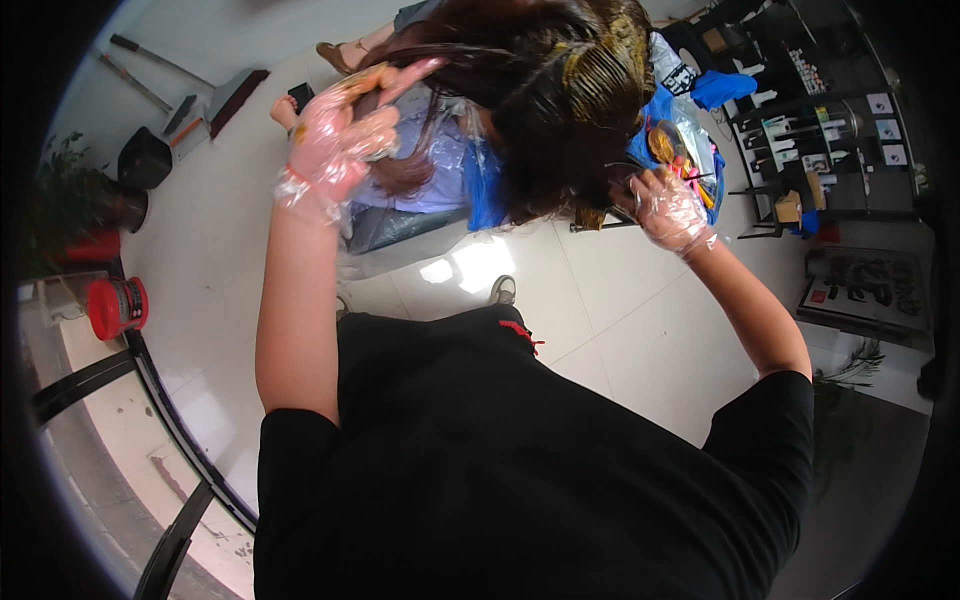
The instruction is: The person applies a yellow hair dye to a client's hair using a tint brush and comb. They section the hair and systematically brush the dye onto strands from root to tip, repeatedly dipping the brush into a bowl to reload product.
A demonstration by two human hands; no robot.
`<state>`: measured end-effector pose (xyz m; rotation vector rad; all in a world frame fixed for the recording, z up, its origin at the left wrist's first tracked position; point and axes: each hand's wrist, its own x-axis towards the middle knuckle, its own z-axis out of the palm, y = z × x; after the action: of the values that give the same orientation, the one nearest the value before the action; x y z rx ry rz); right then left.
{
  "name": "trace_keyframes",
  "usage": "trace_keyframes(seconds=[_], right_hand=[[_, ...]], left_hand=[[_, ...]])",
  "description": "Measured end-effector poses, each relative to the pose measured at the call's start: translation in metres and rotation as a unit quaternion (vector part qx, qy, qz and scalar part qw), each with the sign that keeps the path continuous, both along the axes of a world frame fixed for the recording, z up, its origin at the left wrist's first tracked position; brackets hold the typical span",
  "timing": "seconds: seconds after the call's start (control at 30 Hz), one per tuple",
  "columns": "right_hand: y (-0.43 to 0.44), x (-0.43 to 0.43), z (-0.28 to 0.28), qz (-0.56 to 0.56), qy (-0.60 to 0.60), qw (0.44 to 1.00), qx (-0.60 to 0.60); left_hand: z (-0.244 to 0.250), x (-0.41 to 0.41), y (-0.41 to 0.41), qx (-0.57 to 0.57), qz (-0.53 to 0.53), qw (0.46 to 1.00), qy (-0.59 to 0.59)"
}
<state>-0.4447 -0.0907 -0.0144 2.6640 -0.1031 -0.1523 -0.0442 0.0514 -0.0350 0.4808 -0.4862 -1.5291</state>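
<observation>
A seated person's long dark hair (525, 105) is before me, with greenish-brown paste (604, 79) coating a combed section at the crown. My left hand (341, 142), in a clear plastic glove smeared with paste, reaches to the hair at the left; whether its fingers grip a strand cannot be told. In a similar glove, my right hand (670, 210) is curled at the hair's lower right edge. A thin dark tool handle (701, 177) sticks out from its fingers; the tool's working end is hidden. Clear plastic covers the person's lilac garment (442, 169).
Beyond my right hand are a bowl with brown paste (664, 142) and blue plastic (720, 90). Black shelves (832, 112) with bottles stand at the right. A broom (232, 97), a black bin (145, 157) and a red bucket (118, 307) are at the left.
</observation>
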Motion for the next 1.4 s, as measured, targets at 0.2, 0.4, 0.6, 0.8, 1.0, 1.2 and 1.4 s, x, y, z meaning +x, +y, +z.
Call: trace_keyframes(seconds=[0.2, 0.4, 0.6, 0.8, 1.0, 1.2, 1.4], right_hand=[[-0.012, -0.081, -0.062, -0.176, 0.193, 0.962, 0.083], [0.004, 0.062, 0.111, -0.022, -0.057, 0.998, 0.021], [0.013, 0.183, 0.156, 0.042, -0.107, 0.992, -0.058], [0.015, 0.187, 0.149, 0.003, -0.063, 0.994, -0.093], [0.017, 0.183, 0.154, 0.002, -0.063, 0.994, -0.087], [0.017, 0.169, 0.162, 0.014, -0.106, 0.994, -0.011], [0.002, 0.084, 0.124, -0.001, -0.047, 0.998, -0.046]], left_hand=[[0.000, -0.002, 0.000, 0.019, -0.034, 0.992, 0.117], [0.001, -0.007, -0.003, 0.012, -0.025, 0.994, 0.110], [-0.006, -0.004, -0.006, -0.029, -0.038, 0.990, 0.131], [-0.014, -0.003, -0.008, -0.042, -0.063, 0.984, 0.161], [-0.005, 0.000, -0.004, -0.039, -0.053, 0.992, 0.109], [-0.013, 0.001, -0.009, -0.037, -0.043, 0.993, 0.107], [-0.010, 0.004, -0.012, -0.027, -0.071, 0.981, 0.179]])
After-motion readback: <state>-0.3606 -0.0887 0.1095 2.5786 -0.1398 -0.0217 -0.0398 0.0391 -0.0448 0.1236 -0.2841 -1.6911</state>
